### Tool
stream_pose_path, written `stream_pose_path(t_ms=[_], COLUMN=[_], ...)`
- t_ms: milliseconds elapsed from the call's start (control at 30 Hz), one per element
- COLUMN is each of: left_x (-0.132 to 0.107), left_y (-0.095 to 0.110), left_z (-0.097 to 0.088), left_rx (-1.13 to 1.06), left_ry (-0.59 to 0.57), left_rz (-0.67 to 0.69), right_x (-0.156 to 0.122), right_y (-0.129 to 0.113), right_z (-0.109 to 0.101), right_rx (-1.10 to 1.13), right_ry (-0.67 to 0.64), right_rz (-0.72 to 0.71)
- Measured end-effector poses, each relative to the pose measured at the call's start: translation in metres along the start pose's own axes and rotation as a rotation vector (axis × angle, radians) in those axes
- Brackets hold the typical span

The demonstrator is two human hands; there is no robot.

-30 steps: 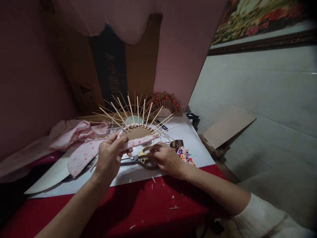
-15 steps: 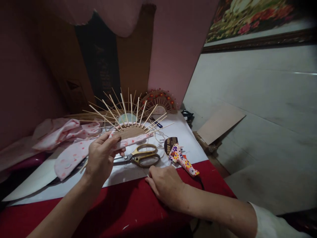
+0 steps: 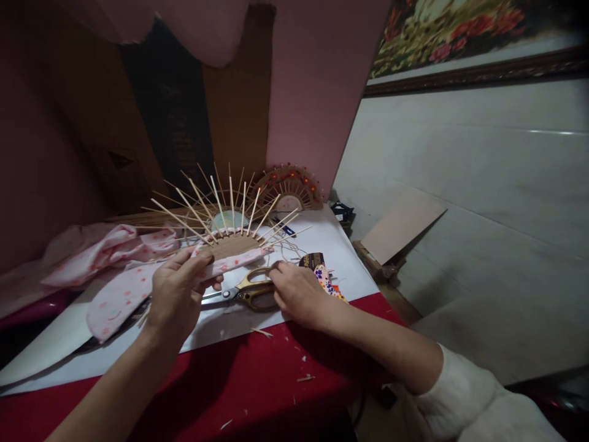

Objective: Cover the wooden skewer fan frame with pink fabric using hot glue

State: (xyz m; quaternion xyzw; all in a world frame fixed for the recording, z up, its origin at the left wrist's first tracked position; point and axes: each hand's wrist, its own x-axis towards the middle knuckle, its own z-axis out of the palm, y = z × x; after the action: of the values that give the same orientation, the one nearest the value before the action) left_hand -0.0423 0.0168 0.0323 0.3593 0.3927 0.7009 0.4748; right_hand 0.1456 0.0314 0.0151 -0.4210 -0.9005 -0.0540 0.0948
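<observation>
The half-round cardboard piece [image 3: 235, 247] hangs over the middle of the bench [image 3: 239, 383], pale sticks [image 3: 232, 202] fanning from its curved edge between ten and two o'clock; a spotted cloth strip [image 3: 237, 261] runs along its lower edge. The left hand [image 3: 176, 298] pinches it at its eight o'clock corner, thumb flat on top, fingers curled beneath; this grip is closed on the piece, and the forearm slants up from seven o'clock. At six o'clock lie scissors [image 3: 232, 294], blades partly behind the left fingers; the right hand [image 3: 301, 294], at four o'clock, is palm down, its bent fingers overlapping the handles, though I cannot tell whether that grip holds them; its forearm comes in from five o'clock, pale sleeve [image 3: 464, 393] near the elbow. A flower-patterned glue gun [image 3: 326, 282] shows just behind the right hand; at one o'clock stands a red-trimmed fan [image 3: 289, 203]; at nine lies crumpled spotted cloth [image 3: 113, 250].
</observation>
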Motion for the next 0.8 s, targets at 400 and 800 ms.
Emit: stream_pose_path(t_ms=[400, 800], left_x=[-0.010, -0.016], left_y=[0.004, -0.002], left_z=[0.002, 0.002], left_rx=[-0.015, 0.043], left_ry=[-0.046, -0.183], left_rz=[-0.050, -0.019], right_x=[-0.003, 0.023], right_y=[-0.005, -0.032], right_z=[-0.009, 0.010], right_rx=[0.271, 1.988], right_ry=[0.067, 0.240], right_rz=[-0.031, 0.322])
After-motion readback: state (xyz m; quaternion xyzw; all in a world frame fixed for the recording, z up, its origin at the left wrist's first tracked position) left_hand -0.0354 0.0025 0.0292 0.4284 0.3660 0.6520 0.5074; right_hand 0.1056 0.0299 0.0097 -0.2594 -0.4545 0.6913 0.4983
